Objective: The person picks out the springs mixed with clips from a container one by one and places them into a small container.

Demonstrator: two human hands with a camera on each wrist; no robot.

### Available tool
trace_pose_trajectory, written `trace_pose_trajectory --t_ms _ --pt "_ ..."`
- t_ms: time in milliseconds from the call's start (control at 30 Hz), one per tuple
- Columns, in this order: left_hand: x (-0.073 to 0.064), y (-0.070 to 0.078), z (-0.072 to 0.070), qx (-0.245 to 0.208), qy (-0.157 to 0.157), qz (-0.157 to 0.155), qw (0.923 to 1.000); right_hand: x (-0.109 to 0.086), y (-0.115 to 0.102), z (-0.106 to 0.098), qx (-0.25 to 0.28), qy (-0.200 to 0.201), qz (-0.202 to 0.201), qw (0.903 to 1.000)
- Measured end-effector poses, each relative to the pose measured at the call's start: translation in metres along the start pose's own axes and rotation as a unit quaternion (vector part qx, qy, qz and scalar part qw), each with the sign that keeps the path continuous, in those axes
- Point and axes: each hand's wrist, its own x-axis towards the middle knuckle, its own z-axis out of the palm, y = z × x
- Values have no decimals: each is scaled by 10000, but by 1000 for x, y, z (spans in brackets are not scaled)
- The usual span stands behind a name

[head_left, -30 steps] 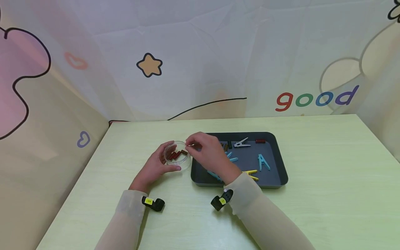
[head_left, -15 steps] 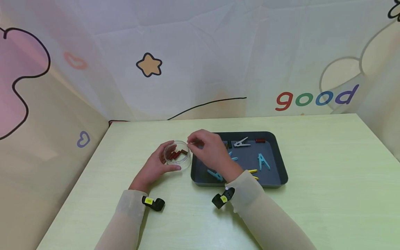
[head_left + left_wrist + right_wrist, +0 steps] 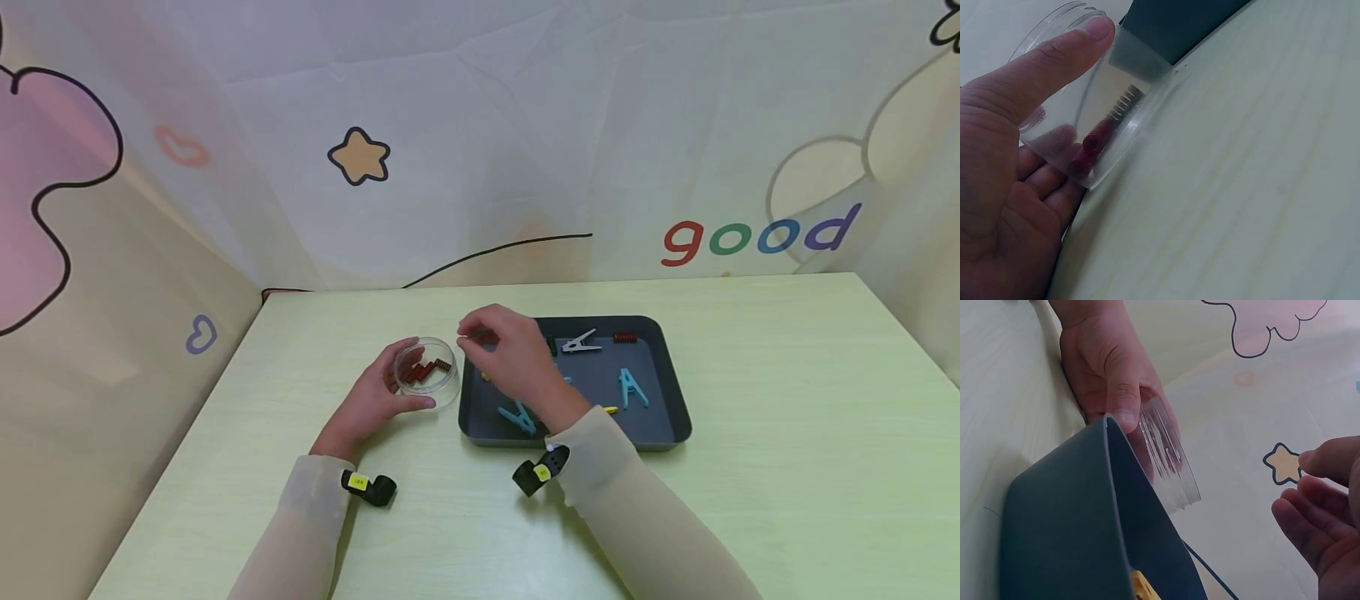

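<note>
My left hand [image 3: 375, 386] grips a clear round jar [image 3: 447, 392] at the left of the tray, thumb on the near side and fingers behind. Inside the jar lie red coil springs [image 3: 1099, 136] and a darker coil spring [image 3: 1127, 102], and the left wrist view shows them through its wall. Above the tray's left edge, just right of the jar, hovers my right hand [image 3: 513, 360]. Its thumb and fingers are bent loosely, and nothing shows between them in the right wrist view. The hand hides part of the tray.
The dark grey tray [image 3: 670, 417] holds light blue clothespin halves [image 3: 632, 388], a white clothespin piece [image 3: 581, 342], a red coil spring [image 3: 625, 338] and partly hidden yellow pieces [image 3: 1142, 586]. It stands on a pale wooden table [image 3: 787, 442] before a printed cloth backdrop [image 3: 480, 150].
My right hand has drawn back from the jar's rim, a little up and to the right over the tray. My left hand and the jar have stayed in place.
</note>
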Motion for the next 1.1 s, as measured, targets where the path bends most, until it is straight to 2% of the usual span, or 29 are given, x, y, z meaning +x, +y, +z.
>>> trace_pose_trajectory --t_ms 233,500,733,867,1100 --pt "0 -1 0 61 58 40 10000 1 2 -4 65 33 219 9997" --pt "0 -2 2 76 40 -115 9999 2 5 -7 -75 71 490 9987" --pt "-5 15 1 76 18 -343 9994 7 8 -16 -75 121 694 9975" --pt "-9 26 2 57 -2 -324 9995 10 12 -21 -146 124 830 9964" --pt "-10 28 2 28 1 -319 9995 13 16 -29 -137 91 1106 9937"
